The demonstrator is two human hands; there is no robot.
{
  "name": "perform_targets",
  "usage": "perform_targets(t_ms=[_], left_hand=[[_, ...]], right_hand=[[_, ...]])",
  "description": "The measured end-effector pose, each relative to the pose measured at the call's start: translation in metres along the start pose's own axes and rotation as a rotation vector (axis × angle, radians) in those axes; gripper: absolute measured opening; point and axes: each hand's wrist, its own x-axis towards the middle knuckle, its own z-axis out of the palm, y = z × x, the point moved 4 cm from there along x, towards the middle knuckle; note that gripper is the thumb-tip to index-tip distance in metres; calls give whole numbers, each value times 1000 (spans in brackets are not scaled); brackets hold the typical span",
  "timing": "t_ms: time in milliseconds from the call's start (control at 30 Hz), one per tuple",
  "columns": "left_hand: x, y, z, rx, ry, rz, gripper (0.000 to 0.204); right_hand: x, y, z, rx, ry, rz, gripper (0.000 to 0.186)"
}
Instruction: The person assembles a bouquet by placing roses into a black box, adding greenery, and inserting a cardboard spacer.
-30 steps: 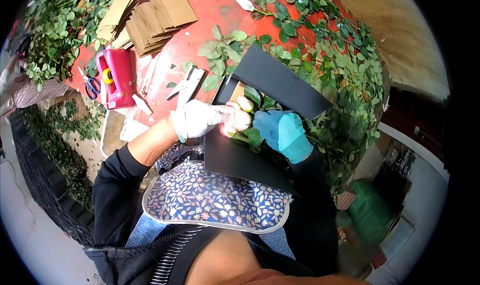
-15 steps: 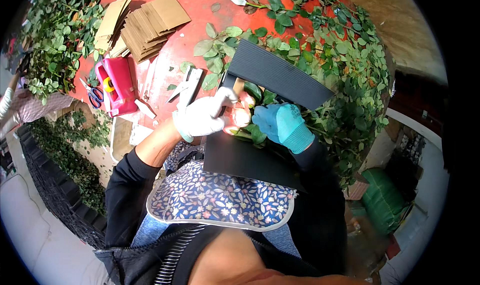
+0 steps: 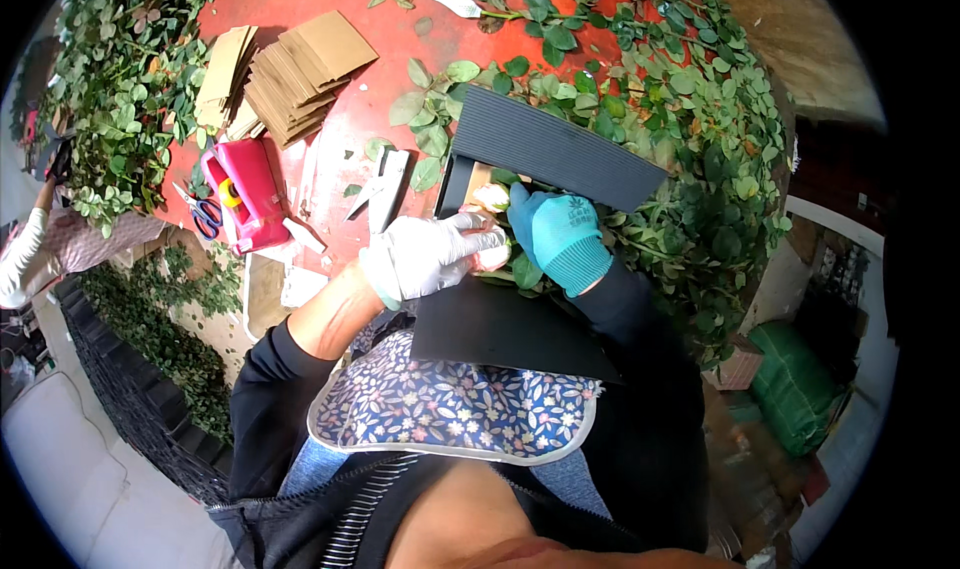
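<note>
Between my hands, pale pink-white roses (image 3: pixel 492 197) with green leaves lie in a black ridged holder, its raised far panel (image 3: pixel 560 149) tilted behind them. A flat black panel (image 3: pixel 500 329) of the holder extends toward my lap. My left hand (image 3: pixel 430 257), in a white glove, has its fingers closed over a lower rose head (image 3: pixel 493 255). My right hand (image 3: pixel 558 234), in a teal knitted glove, rests on the stem side with fingers curled down; what they hold is hidden. A strip of brown cardboard (image 3: pixel 482 177) shows beside the upper rose.
Left of the holder on the red table (image 3: pixel 330 184) are a grey stapler-like tool (image 3: pixel 388 191), a pink tape dispenser (image 3: pixel 248 194), scissors (image 3: pixel 205 215) and stacked brown cardboard sheets (image 3: pixel 305 74). Leafy rose stems (image 3: pixel 690 189) cover the right side. Another person's sleeve (image 3: pixel 25 249) appears far left.
My left hand's thumb and fingers, spread beside the blooms before, have closed over the lower rose. The upper rose now shows more clearly. My right hand has shifted slightly upward.
</note>
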Motion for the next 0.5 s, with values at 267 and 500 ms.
perform_targets(t_ms=[267,500], left_hand=[[-2,-2,1,-39,-11,-9,54],[5,-7,-21,-8,128,-40,44]], right_hand=[[10,-4,6,4,122,-53,12],[5,-3,6,40,112,-30,20]])
